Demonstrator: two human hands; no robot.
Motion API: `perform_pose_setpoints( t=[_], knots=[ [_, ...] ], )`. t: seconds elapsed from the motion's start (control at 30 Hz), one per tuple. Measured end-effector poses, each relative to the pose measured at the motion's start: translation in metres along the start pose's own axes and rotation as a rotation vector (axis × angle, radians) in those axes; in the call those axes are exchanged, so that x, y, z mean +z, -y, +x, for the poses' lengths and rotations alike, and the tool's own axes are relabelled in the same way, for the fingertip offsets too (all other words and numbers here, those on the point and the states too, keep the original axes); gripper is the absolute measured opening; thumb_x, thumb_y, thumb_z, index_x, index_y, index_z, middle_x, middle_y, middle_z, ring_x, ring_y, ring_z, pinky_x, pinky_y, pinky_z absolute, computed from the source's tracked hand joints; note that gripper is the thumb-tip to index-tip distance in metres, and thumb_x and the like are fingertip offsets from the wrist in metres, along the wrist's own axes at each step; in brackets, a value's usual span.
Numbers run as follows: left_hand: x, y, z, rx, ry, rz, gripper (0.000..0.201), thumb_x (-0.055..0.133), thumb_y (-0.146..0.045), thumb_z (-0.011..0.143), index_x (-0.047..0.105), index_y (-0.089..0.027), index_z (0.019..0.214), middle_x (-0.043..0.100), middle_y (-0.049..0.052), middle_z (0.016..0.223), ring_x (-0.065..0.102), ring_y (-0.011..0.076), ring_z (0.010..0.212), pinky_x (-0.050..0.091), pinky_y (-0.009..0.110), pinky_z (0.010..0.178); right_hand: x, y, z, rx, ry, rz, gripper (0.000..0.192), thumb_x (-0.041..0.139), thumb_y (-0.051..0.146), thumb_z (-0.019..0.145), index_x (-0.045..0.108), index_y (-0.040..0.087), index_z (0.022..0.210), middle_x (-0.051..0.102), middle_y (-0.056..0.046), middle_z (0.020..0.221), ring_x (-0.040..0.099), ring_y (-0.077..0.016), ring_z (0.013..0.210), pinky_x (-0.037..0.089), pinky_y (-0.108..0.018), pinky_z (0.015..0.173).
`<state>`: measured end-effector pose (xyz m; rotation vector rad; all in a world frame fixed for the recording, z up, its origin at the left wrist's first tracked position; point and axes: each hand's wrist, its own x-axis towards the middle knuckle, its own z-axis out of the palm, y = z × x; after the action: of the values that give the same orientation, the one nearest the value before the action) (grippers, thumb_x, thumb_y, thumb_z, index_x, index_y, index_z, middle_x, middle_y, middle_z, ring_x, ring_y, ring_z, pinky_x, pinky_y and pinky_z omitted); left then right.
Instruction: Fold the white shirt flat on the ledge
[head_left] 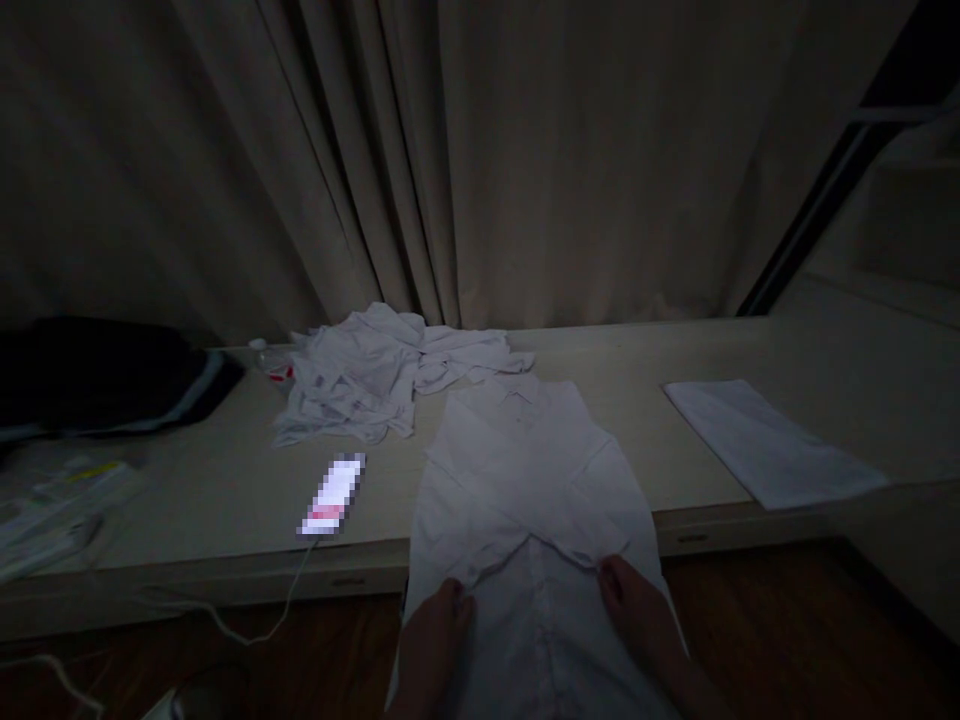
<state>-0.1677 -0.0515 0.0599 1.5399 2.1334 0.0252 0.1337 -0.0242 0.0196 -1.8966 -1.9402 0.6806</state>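
A white shirt [517, 480] lies front up, its collar toward the back of the desk and its lower part hanging over the front edge toward me. Both sleeves are folded inward across the chest, with the cuffs toward the hem. At the left cuff, my left hand [442, 630] is closed with fingers pinched on the cloth. My right hand [634, 605] pinches the other cuff on the right side. Between the hands runs the button placket, lying straight down the middle.
A crumpled white cloth pile [352, 375] lies behind to the left, beside a clear bottle [266, 362]. A lit phone [334, 495] with a white cable [262, 637] lies left of the shirt. A folded white cloth [772, 440] is at right, dark clothing [97, 375] at far left.
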Motion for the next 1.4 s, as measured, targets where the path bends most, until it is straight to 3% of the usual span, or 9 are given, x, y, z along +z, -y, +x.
perform_pose_setpoints(
  t=[0.1, 0.23, 0.4, 0.57, 0.7, 0.87, 1.03, 1.4],
  knots=[
    [0.006, 0.002, 0.002, 0.0, 0.011, 0.04, 0.035, 0.037, -0.038, 0.087, 0.053, -0.021, 0.113, 0.071, 0.009, 0.101, 0.065, 0.0217, 0.094, 0.043, 0.03, 0.075, 0.0, -0.001, -0.002, 0.014, 0.028, 0.026, 0.027, 0.031, 0.039, 0.09, 0.054, 0.025, 0.094, 0.066, -0.002, 0.08, 0.063, -0.018, 0.072, 0.04, -0.026, 0.063],
    [0.002, 0.002, 0.009, -0.016, 0.028, 0.053, 0.03, 0.036, -0.036, 0.088, 0.057, -0.021, 0.103, 0.071, 0.009, 0.097, 0.066, 0.0215, 0.091, 0.042, 0.03, 0.072, 0.003, -0.003, -0.004, 0.018, 0.024, 0.013, 0.031, 0.033, 0.04, 0.09, 0.053, 0.023, 0.105, 0.064, -0.001, 0.074, 0.063, -0.0182, 0.068, 0.041, -0.027, 0.062],
    [0.001, 0.001, 0.014, -0.039, 0.01, 0.046, 0.035, 0.033, -0.038, 0.089, 0.054, -0.021, 0.112, 0.071, 0.009, 0.101, 0.066, 0.0225, 0.093, 0.043, 0.031, 0.073, 0.005, -0.006, -0.002, -0.021, 0.023, -0.045, 0.04, 0.043, 0.04, 0.086, 0.05, 0.02, 0.12, 0.068, -0.006, 0.088, 0.065, -0.0214, 0.079, 0.045, -0.029, 0.069],
    [0.008, 0.004, 0.015, -0.02, 0.005, 0.099, 0.041, 0.032, -0.036, 0.091, 0.049, -0.018, 0.124, 0.069, 0.012, 0.11, 0.064, 0.0229, 0.101, 0.043, 0.032, 0.08, 0.003, -0.007, 0.004, -0.048, 0.03, 0.005, 0.035, 0.03, 0.037, 0.092, 0.056, 0.023, 0.109, 0.068, -0.007, 0.103, 0.065, -0.0209, 0.091, 0.045, -0.03, 0.077],
    [0.013, 0.004, 0.018, -0.002, -0.013, 0.106, 0.039, 0.032, -0.036, 0.091, 0.048, -0.019, 0.122, 0.07, 0.011, 0.104, 0.065, 0.0238, 0.097, 0.044, 0.033, 0.076, 0.001, -0.003, 0.008, -0.012, 0.034, -0.03, 0.034, 0.027, 0.04, 0.094, 0.057, 0.024, 0.1, 0.069, -0.004, 0.091, 0.066, -0.0198, 0.082, 0.044, -0.028, 0.069],
    [0.013, 0.0, 0.02, -0.012, -0.03, 0.106, 0.036, 0.035, -0.037, 0.09, 0.047, -0.02, 0.12, 0.071, 0.01, 0.101, 0.066, 0.0234, 0.094, 0.043, 0.032, 0.073, 0.005, 0.0, 0.011, 0.017, 0.008, -0.115, 0.039, 0.046, 0.047, 0.086, 0.051, 0.021, 0.116, 0.068, -0.004, 0.088, 0.065, -0.0193, 0.073, 0.042, -0.026, 0.061],
    [0.01, -0.002, 0.018, -0.014, -0.029, 0.107, 0.029, 0.032, -0.037, 0.091, 0.051, -0.022, 0.107, 0.072, 0.008, 0.095, 0.066, 0.0215, 0.089, 0.039, 0.029, 0.068, 0.013, -0.008, 0.015, 0.008, 0.002, -0.14, 0.029, 0.041, 0.036, 0.089, 0.056, 0.025, 0.111, 0.07, -0.002, 0.085, 0.066, -0.0182, 0.074, 0.042, -0.026, 0.063],
    [0.008, 0.0, 0.019, -0.032, -0.005, 0.058, 0.023, 0.034, -0.029, 0.089, 0.048, -0.022, 0.105, 0.071, 0.006, 0.092, 0.066, 0.0186, 0.085, 0.037, 0.028, 0.065, 0.02, -0.016, 0.012, -0.004, -0.016, -0.124, 0.03, 0.039, 0.034, 0.089, 0.058, 0.024, 0.111, 0.071, -0.002, 0.089, 0.066, -0.0189, 0.078, 0.043, -0.028, 0.069]
  ],
)
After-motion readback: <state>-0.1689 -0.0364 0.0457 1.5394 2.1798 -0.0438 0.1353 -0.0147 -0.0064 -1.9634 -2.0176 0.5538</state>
